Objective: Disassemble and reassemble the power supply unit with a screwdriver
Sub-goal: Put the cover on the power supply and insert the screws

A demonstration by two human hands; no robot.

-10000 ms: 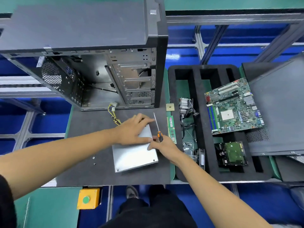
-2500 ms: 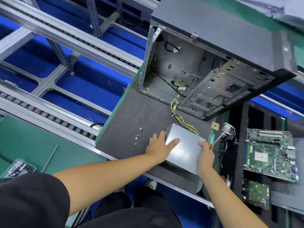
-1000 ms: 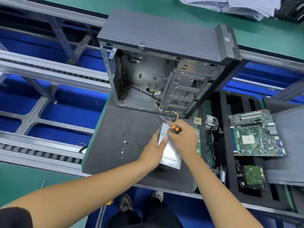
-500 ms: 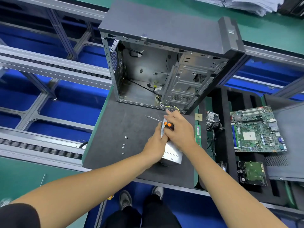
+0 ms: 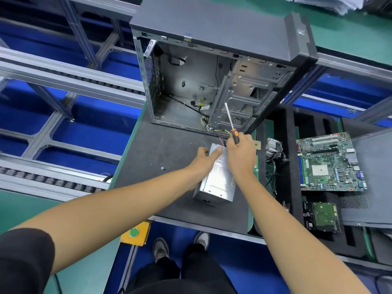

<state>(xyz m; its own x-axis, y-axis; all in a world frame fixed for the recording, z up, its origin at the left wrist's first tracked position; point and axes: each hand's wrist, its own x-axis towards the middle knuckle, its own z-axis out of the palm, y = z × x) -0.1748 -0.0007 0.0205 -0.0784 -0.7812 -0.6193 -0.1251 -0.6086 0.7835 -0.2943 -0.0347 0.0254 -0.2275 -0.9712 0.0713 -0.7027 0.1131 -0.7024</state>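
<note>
The silver power supply unit (image 5: 216, 183) stands on its side on the dark mat (image 5: 161, 149), label face up, its cables (image 5: 218, 133) trailing toward the open computer case (image 5: 212, 85). My left hand (image 5: 204, 158) grips the unit's far left edge, thumb on its top face. My right hand (image 5: 240, 154) rests on the unit's far right part and holds a screwdriver (image 5: 231, 126) with an orange-black handle; its shaft points up and away toward the case. Loose screws (image 5: 163, 168) lie on the mat left of the unit.
A black foam tray (image 5: 284, 166) on the right carries a motherboard (image 5: 328, 162), a hard drive (image 5: 322, 215) and a heatsink (image 5: 273, 145). A grey side panel (image 5: 373, 177) lies at far right. A yellow button box (image 5: 135, 233) hangs under the bench edge. Conveyor rails run on the left.
The power supply unit has been turned from lying flat to standing on its side. My right hand swung the screwdriver shaft from pointing left to pointing up toward the case.
</note>
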